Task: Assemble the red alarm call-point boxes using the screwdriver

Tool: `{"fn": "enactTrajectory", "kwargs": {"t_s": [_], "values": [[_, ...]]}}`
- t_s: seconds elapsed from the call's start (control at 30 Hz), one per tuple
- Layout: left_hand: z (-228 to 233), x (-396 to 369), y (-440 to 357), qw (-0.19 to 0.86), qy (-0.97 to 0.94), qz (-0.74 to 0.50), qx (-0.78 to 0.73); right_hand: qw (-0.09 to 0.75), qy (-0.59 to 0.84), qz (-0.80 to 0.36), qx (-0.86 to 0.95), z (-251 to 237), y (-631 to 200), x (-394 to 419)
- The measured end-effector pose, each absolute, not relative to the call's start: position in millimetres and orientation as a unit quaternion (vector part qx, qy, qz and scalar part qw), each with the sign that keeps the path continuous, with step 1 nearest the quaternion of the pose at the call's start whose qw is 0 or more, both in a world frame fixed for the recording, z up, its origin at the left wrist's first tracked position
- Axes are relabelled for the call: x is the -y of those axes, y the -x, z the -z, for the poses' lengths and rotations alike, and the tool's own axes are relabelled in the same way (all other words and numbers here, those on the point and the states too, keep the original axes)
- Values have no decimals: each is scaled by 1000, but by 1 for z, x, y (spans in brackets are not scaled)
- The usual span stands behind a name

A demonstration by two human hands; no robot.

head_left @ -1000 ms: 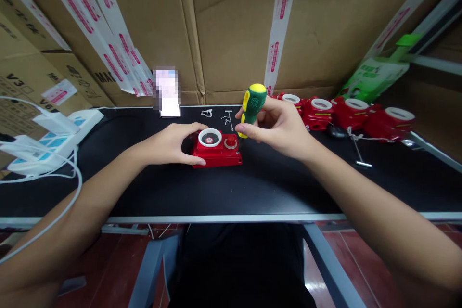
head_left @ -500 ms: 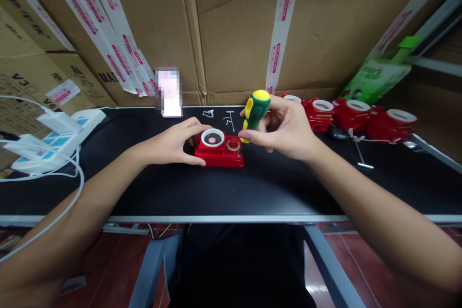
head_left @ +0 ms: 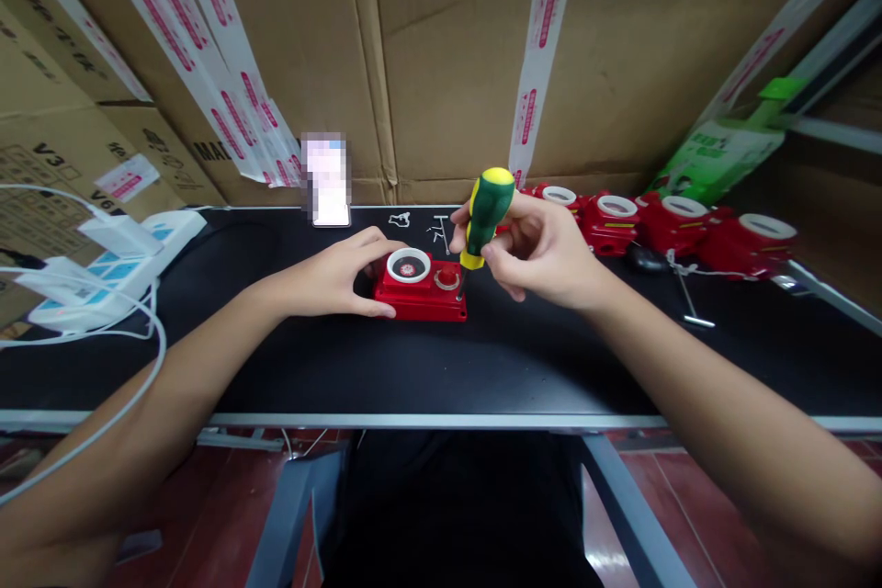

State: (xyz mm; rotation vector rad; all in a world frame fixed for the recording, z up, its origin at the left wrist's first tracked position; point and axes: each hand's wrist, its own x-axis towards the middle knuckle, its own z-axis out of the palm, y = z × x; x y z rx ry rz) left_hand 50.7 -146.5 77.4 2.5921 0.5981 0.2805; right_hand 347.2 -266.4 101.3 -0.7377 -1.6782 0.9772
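Two grips: the left hand [head_left: 332, 277], part-spread, clasps the box [head_left: 417, 305] between thumb and fingers; the right hand [head_left: 555, 243] curls its fingers around a screwdriver [head_left: 489, 209], slanting down below them to the box's end opposite the left fingers.

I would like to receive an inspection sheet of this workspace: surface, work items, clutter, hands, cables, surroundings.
Surface: black tabletop with pale front edge.
Work items: white-rimmed red box; green-and-yellow screwdriver, its tip at the box's near right corner.
Clutter: phone, T-handled tool, red units at the right.
Hands: left hand grips the red box's left end; right hand holds the screwdriver's handle.
Cables: white cables looping beside the power strip at left.
Surroundings: cardboard boxes behind; green container at far right.
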Motion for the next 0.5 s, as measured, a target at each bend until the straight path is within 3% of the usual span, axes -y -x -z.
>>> {"fn": "enactTrajectory", "kwargs": {"t_s": [0.5], "values": [[-80,150,-52,209,-948,-96,-218,574,370,-367,632,-98,-344,258]]}}
